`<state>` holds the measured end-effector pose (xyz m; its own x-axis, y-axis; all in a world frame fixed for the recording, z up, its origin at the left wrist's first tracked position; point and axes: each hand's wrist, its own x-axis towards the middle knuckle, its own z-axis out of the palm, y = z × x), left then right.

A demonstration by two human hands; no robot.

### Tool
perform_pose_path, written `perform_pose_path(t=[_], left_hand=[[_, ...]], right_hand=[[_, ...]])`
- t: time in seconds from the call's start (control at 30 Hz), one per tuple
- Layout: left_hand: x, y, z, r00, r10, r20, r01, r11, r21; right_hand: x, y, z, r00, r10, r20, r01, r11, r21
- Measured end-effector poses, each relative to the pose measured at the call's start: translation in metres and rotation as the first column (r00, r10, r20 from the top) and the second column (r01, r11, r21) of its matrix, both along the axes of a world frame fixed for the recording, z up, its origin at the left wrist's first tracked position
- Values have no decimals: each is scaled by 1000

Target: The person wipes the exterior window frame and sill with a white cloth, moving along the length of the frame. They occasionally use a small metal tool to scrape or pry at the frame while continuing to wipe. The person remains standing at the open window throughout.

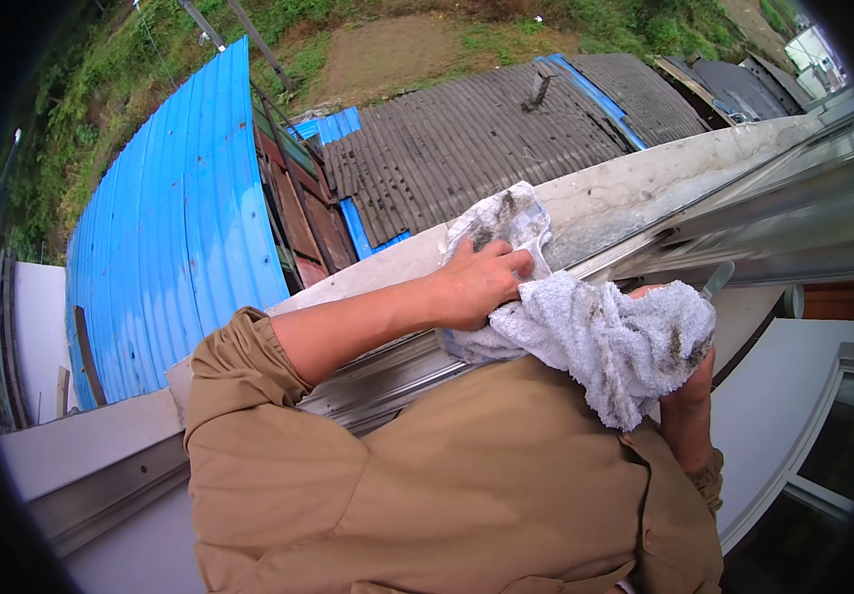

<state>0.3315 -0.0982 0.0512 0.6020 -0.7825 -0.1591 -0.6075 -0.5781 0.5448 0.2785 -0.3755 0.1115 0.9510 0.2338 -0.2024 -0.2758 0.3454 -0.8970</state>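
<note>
A white terry towel, smeared with dark grime, hangs bunched between my hands. My left hand is closed on its left part, with the fingers curled into the cloth over the window ledge. Beyond those fingers, a dirtied end of the towel lies against the pale outer sill. The bunched towel covers most of my right hand, which holds it up from below; only a bit of skin shows past the cloth. A thin grey-green strip, perhaps a tool's end, sticks up beside the right hand; its lower part is hidden.
Metal window tracks run along the ledge under my arms, with a sliding frame at the right. Outside and below are a blue metal roof and a grey corrugated roof. A white-framed panel stands indoors at the right.
</note>
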Motion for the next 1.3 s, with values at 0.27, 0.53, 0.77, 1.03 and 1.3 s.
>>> perform_pose_path(t=[0.27,0.53,0.77,1.03,1.3], left_hand=[[1,-19,-8,989,148,28,-148,989,11],[20,-49,-33,769,481,422,-316,859,-404],[122,17,75,476,878,47,-181,150,-972],[121,20,60,667,546,-507,-431,-273,-860],[89,54,48,615,168,-770,-668,-408,-622]], right_hand=[[1,4,-2,999,-33,13,32,998,49],[2,-2,15,995,-41,92,36,998,57],[15,-7,59,954,-154,259,80,958,275],[37,-24,47,878,261,401,-420,821,386],[-12,-36,71,901,87,425,-161,977,141]])
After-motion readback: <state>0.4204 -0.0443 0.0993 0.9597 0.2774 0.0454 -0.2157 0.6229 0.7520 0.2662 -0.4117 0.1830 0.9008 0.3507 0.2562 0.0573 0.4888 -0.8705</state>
